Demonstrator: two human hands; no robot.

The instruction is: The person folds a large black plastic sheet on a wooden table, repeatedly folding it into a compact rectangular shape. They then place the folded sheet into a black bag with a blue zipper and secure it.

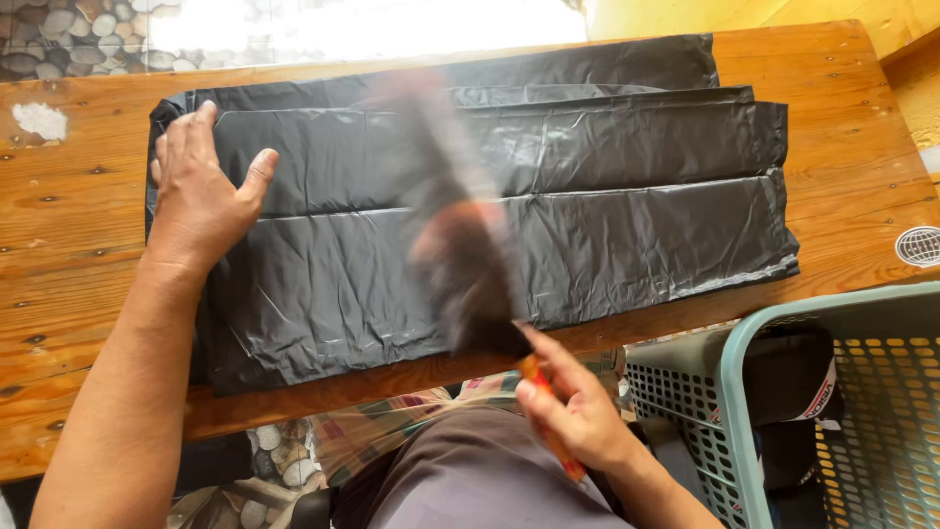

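Observation:
Several black plastic bags [607, 206] lie flat and overlapping on a wooden table [78, 284]. My left hand [201, 191] presses palm-down on their left end, fingers spread. My right hand [578, 407] sits at the table's near edge, gripping the orange handle of a brush [460, 235]. The brush's dark head is motion-blurred over the middle of the bags.
A teal perforated plastic basket [729, 382] stands at the lower right with dark items inside. A round sticker [918, 246] sits on the table's right edge. Pebbled floor [59, 29] shows beyond the far edge and below the table.

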